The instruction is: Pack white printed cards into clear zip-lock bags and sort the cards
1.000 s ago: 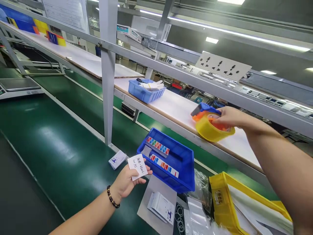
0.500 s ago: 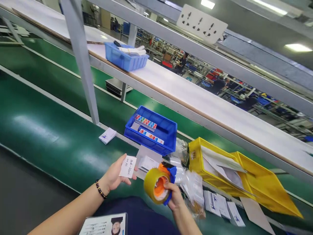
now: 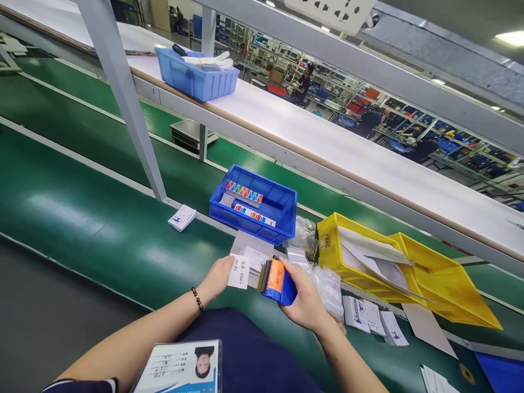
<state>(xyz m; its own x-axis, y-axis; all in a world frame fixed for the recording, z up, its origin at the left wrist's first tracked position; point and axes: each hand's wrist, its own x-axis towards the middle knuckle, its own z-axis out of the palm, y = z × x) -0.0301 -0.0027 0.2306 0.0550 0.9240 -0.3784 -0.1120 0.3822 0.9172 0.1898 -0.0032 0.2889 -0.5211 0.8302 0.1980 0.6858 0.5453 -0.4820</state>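
Observation:
Between the fingers of my left hand (image 3: 220,277) is a small white paper label (image 3: 238,271) with handwriting on it. My right hand (image 3: 303,297) is wrapped round a blue and orange tape dispenser (image 3: 280,281), held just right of the label with a small gap between them. Yellowish tape shows at the dispenser's left edge; the roll is mostly hidden. Behind both hands, a stack of white printed cards (image 3: 254,258) lies partly covered on a pale sheet (image 3: 245,241). Clear plastic bags (image 3: 327,286) lie beyond my right hand.
A blue bin (image 3: 282,210) holds strips of coloured boxes. To the right are yellow bins (image 3: 327,256) with papers and several card stacks (image 3: 362,314). Another card stack (image 3: 182,217) lies left on the green surface. A metal post (image 3: 126,103) and a shelf with a light-blue basket (image 3: 196,76) stand behind.
My right hand has turned the tape dispenser, so its orange and blue side now faces up, and brought it nearer the label. My left hand has moved right and now pinches the label's edge.

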